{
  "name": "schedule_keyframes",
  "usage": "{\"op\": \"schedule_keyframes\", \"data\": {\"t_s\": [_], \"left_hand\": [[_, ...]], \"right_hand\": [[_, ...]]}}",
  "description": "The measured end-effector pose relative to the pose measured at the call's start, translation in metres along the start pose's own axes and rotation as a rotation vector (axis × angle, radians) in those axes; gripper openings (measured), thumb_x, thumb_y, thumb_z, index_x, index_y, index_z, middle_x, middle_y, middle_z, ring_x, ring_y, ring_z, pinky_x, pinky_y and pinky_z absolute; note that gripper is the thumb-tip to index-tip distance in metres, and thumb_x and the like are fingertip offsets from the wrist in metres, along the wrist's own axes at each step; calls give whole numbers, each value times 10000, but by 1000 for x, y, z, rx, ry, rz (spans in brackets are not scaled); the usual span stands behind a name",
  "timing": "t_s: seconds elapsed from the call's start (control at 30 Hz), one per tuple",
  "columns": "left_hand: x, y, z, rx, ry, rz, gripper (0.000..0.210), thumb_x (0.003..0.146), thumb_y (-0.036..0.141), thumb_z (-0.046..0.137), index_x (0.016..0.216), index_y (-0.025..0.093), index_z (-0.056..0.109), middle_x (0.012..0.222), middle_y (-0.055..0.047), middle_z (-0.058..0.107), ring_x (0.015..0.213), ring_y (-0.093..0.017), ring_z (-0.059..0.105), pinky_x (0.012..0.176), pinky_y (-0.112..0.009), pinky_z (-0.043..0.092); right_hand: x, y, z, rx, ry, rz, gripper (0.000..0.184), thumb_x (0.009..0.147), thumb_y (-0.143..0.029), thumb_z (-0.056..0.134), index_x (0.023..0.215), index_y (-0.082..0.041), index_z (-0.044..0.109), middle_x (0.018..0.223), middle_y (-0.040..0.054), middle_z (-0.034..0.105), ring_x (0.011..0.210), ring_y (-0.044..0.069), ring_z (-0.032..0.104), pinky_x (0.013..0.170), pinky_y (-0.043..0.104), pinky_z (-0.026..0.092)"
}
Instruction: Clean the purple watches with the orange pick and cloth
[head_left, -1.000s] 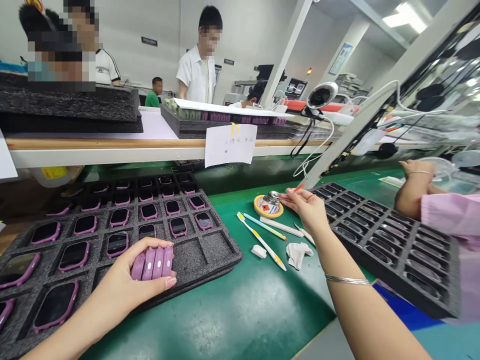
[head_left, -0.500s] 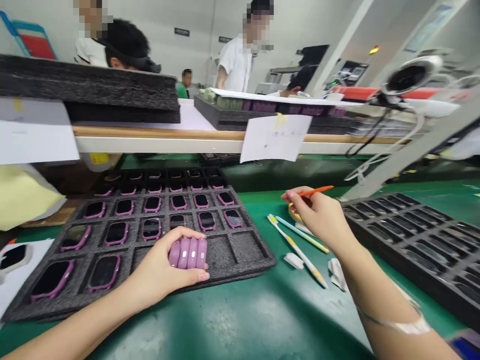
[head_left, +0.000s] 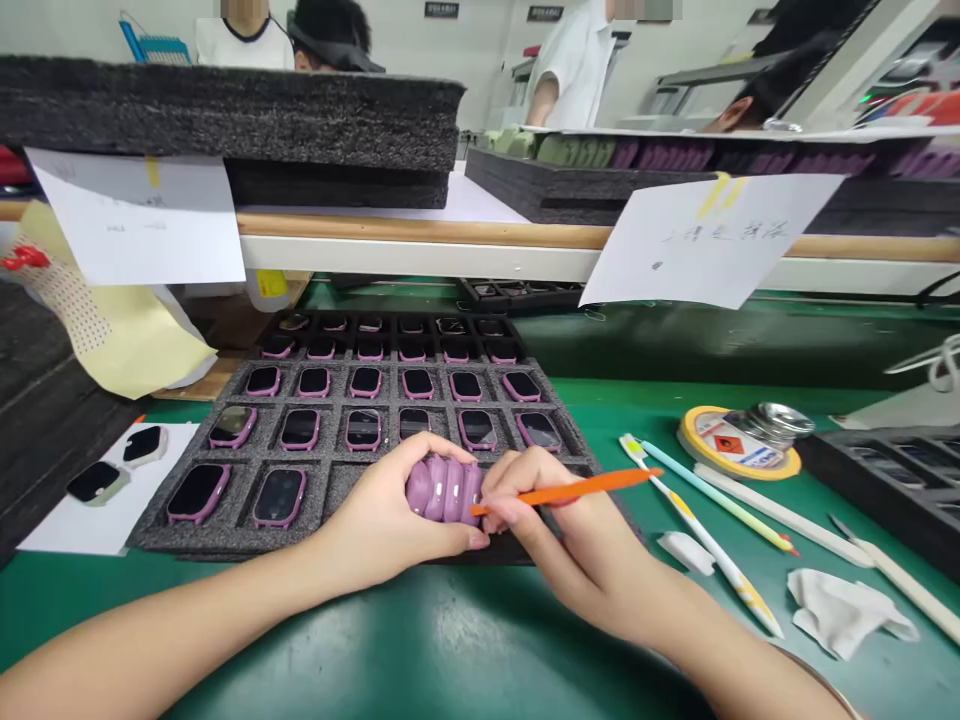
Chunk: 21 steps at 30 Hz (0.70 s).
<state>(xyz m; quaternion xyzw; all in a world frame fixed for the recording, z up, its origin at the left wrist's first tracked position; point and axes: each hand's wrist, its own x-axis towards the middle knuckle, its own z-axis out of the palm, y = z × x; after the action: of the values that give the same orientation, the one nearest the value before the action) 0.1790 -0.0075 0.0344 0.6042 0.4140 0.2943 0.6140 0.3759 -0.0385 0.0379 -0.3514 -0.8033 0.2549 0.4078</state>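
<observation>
Pinched by the left hand (head_left: 386,508), purple watch cases (head_left: 452,490) sit bunched, seemingly for steadiness. The right hand (head_left: 581,550) pinches an orange stick (head_left: 600,484) near its tip, probably for control.

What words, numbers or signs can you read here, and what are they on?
No word or number reads clearly.
Yellow-rimmed disc: a red diamond sign, seemingly a flame; its lettering is blurred.
Right hanging paper: handwriting, too blurred to read.
Left hanging paper: faint marks, unreadable.
Dark wall signs: too small.
Container under the shelf: yellow label, unreadable.
</observation>
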Motion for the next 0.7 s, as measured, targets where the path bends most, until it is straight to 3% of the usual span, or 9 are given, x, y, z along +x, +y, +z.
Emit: {"op": "schedule_keyframes", "data": {"t_s": [0.17, 0.33, 0.7], "left_hand": [[0, 1, 1, 2, 9, -13, 454, 610, 193, 861, 1003, 239, 637, 999, 1, 727, 921, -199, 662, 822, -305, 503], [2, 1, 3, 16, 19, -55, 471, 590, 160, 852, 996, 227, 623, 993, 14, 736, 903, -177, 676, 834, -306, 518], [3, 2, 4, 23, 40, -65, 465, 577, 152, 851, 977, 213, 623, 989, 10, 738, 917, -187, 687, 853, -319, 531]], "right_hand": [[-4, -1, 3, -126, -81, -88, 118, 1026, -159, 450, 957, -251, 477, 819, 10, 621, 719, 152, 616, 636, 264, 535], [-4, 4, 12, -149, 23, -157, 141, 1028, -141, 438, 943, -254, 439, 785, -9, 587, 679, 133, 595, 608, 238, 506], [-6, 10, 16, -136, 42, -208, 160, 994, -104, 470, 954, -257, 449, 780, -15, 586, 640, 130, 581, 586, 233, 487]]}}
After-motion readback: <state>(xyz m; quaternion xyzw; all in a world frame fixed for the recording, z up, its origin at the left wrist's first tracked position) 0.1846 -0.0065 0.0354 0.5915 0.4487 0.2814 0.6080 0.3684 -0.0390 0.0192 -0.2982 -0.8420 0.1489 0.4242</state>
